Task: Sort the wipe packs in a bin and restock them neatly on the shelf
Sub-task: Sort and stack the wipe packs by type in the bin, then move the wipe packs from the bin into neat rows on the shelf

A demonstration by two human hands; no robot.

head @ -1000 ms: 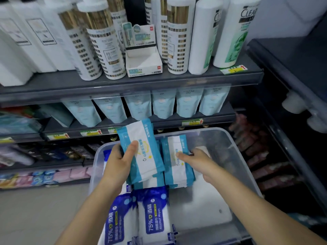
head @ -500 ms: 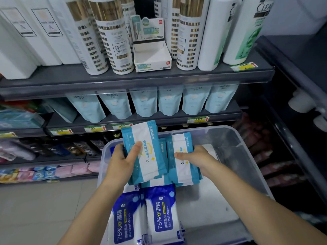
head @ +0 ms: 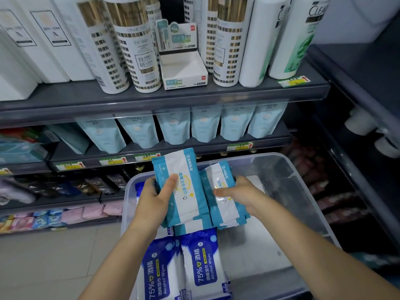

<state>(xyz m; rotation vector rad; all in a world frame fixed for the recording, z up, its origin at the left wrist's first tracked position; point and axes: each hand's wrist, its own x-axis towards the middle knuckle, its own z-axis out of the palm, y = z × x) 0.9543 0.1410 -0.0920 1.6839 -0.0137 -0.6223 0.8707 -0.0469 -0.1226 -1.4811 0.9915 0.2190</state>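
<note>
Left grip [head: 155,202] is clamped on a teal pack [head: 184,187], thumb across its front and fingers behind. It holds the pack upright over the bin's [head: 292,167] far left corner. Right grip [head: 240,195] is clamped on a second teal pack [head: 218,178] just beside the first, thumb on the face, with the pack's top leaning right. More teal packs stand beneath both.

Two blue packs [head: 201,263] lie flat at the near left of the bin. The bin's right half is bare, leaving open room there. The left pack's top edge overlaps the lip of the shelf [head: 270,141], where pale pouches [head: 173,126] stand in a row. Tall bottles [head: 227,40] crowd the shelf above.

Compared with half a second ago, both holds are the same and the packs have barely shifted. The right pack is tilted slightly more.
</note>
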